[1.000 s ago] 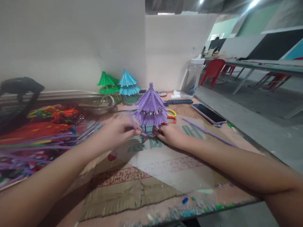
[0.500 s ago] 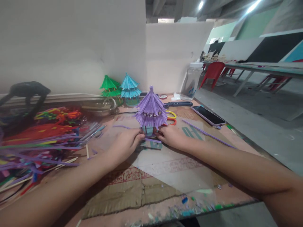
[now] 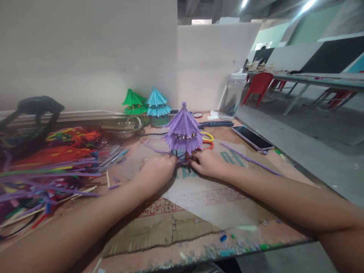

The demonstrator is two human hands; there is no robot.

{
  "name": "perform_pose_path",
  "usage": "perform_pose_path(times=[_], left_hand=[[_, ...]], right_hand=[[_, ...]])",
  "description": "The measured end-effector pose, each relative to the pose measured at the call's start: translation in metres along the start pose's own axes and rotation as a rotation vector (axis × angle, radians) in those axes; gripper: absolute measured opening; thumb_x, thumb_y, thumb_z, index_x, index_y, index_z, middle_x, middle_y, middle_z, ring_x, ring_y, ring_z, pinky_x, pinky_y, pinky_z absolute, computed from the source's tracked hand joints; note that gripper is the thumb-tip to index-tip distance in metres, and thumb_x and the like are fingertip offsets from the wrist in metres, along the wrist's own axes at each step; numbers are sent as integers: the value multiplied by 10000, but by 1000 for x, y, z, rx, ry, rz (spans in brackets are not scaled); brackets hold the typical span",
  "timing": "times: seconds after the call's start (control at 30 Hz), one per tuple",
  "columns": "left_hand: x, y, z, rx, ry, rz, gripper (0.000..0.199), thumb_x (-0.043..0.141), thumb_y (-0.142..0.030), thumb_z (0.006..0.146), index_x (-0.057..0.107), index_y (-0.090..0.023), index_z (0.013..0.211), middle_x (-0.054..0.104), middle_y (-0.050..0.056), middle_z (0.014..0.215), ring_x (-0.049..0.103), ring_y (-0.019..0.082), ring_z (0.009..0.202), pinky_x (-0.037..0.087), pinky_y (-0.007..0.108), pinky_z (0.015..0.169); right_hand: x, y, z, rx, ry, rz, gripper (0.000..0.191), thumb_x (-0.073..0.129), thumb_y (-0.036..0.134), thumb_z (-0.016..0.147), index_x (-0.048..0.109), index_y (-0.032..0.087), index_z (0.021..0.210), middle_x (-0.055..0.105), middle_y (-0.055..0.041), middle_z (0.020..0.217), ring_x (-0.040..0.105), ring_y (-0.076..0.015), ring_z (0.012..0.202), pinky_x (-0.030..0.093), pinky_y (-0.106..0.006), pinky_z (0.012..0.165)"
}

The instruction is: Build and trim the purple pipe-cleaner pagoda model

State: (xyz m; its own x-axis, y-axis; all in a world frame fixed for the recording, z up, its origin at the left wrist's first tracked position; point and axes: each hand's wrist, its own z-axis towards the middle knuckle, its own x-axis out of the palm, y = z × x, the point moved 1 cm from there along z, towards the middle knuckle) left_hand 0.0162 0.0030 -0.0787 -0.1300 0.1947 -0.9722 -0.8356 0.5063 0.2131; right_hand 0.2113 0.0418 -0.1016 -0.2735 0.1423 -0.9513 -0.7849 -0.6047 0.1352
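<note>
A small two-tiered purple pavilion (image 3: 184, 131) made of fuzzy pipe cleaners stands upright between my hands. My left hand (image 3: 159, 167) is closed at the left of its base, with a purple pipe cleaner (image 3: 155, 148) running out behind the fingers toward the upper left. Some purple also shows low between both hands, close against the base. On the other side, my right hand (image 3: 207, 162) pinches at the base's right post, its fingertips partly in shadow. What exactly each fingertip presses on is partly hidden. Scissors with yellow and red handles (image 3: 208, 137) lie behind the pavilion.
Green (image 3: 134, 101) and blue pavilions (image 3: 157, 102) stand by the wall. At left lie heaped pipe cleaners (image 3: 51, 163), sticks and a dark strap-like object (image 3: 40, 104). A bottle (image 3: 231, 96), a phone (image 3: 252, 138) and a loose purple pipe cleaner (image 3: 250, 159) are at right.
My left hand has turned inward and moved slightly right and closer to the base. The purple strip that stuck out in front of the pavilion now sits up against its base.
</note>
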Motion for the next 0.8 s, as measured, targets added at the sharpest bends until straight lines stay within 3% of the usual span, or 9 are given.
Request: perform_pose_path(times=[0.17, 0.27, 0.37, 0.47, 0.57, 0.8], left_hand=[[-6, -15, 6, 17, -34, 99, 224, 425, -46, 863, 643, -81, 897, 671, 164, 786, 681, 263, 765, 507, 309, 624], [-6, -18, 8, 47, -69, 96, 212, 433, -65, 873, 633, -89, 940, 672, 165, 826, 675, 277, 796, 505, 312, 619], [-4, -17, 11, 71, -75, 79, 239, 419, -77, 891, 634, -97, 993, 678, 161, 848, 679, 278, 790, 510, 326, 630], [1, -11, 17, 69, -81, 0, 262, 432, -81, 891, 641, -114, 1046, 687, 143, 827, 685, 265, 774, 510, 328, 649], [6, -5, 24, 31, -86, -115, 282, 461, -106, 887, 649, -157, 1092, 706, 119, 823, 692, 252, 768, 508, 322, 670], [15, 2, 28, -58, -54, -163, 293, 459, -222, 933, 661, -264, 1141, 754, 87, 908, 715, 246, 780, 498, 311, 680]], right_hand=[[-8, -2, -8, -37, -29, 89, 253, 510, 265, 906, 732, 151, 949, 743, -93, 831, 630, -179, 693, 363, -263, 628], [-14, -14, -15, 46, -108, 164, 262, 500, 281, 912, 716, 139, 869, 716, -73, 747, 609, -168, 647, 373, -256, 612], [-15, -28, -17, 113, -140, 258, 234, 494, 230, 898, 713, 158, 939, 728, -55, 820, 633, -177, 722, 418, -260, 668], [-11, -36, -12, 79, -104, 358, 242, 488, 191, 883, 725, 186, 933, 732, -35, 866, 648, -186, 829, 453, -272, 758], [-6, -38, -3, 53, -26, 398, 256, 472, 175, 874, 726, 174, 844, 712, -28, 798, 639, -181, 799, 467, -273, 754], [-15, -37, 16, 36, 98, 249, 174, 550, 194, 865, 722, 169, 864, 726, -55, 874, 628, -185, 812, 455, -256, 748]])
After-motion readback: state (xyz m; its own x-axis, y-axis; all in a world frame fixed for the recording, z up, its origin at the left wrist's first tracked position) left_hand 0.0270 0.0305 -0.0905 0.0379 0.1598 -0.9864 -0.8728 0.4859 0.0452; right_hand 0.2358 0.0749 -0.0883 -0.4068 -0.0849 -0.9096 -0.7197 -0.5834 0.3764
